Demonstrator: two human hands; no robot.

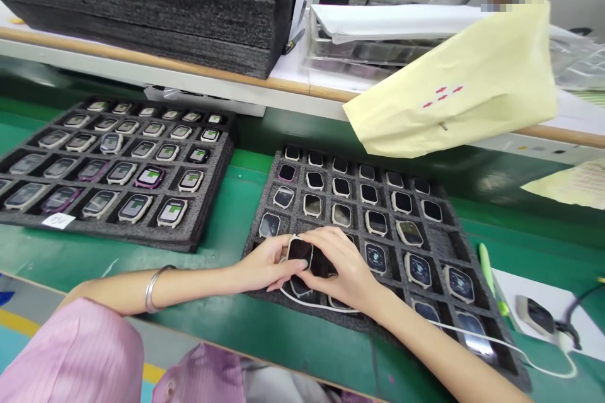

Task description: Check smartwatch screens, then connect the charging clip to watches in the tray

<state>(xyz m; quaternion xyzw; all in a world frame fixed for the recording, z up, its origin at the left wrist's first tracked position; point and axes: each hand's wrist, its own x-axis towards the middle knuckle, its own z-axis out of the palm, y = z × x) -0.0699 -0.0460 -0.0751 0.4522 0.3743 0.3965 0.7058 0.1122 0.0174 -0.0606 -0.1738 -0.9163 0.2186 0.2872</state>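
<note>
Both my hands meet over the near left part of a black foam tray (439,245) full of small watch bodies. My left hand (265,262) and my right hand (343,267) pinch one watch body (300,250) with a dark screen and pale case, held just above the tray. A white cable (477,330) runs from under my hands along the tray's near edge to the right. A silver bangle (154,288) sits on my left wrist.
A second foam tray (208,201) with lit-screen watches lies to the left on the green belt (227,227). Stacked black foam sheets (155,6) sit on the shelf behind. A yellow bag (472,88) hangs at right. A green pen (486,261) and a small device (536,315) lie at far right.
</note>
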